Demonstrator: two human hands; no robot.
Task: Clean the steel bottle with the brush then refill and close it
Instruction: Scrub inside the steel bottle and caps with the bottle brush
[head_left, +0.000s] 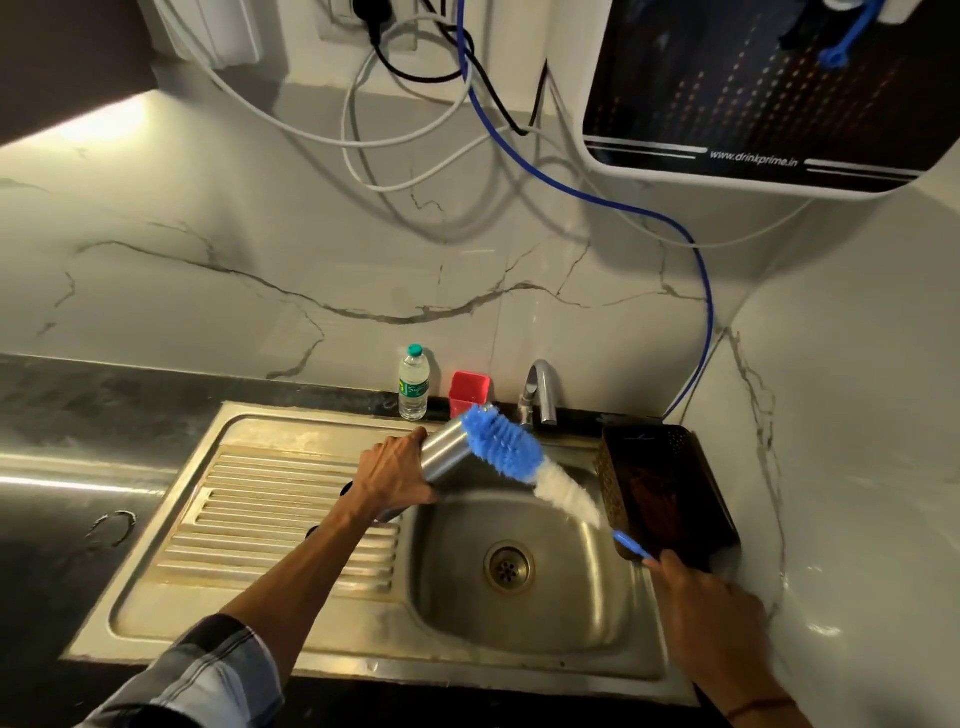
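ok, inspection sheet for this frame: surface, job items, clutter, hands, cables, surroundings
Surface: steel sink with ribbed drainboard on the left, set in a dark counter.
Job's things: steel bottle tilted over the basin; blue-and-white brush at its mouth. No cap seen.
Clutter: plastic water bottle, red cup, dark basket on the sink's right edge.
Hands: left hand grips the steel bottle; right hand holds the brush handle, fingers hidden.
Cables: white and black leads and a blue hose hang on the wall.
Surroundings: tap, marble-look wall, water purifier.
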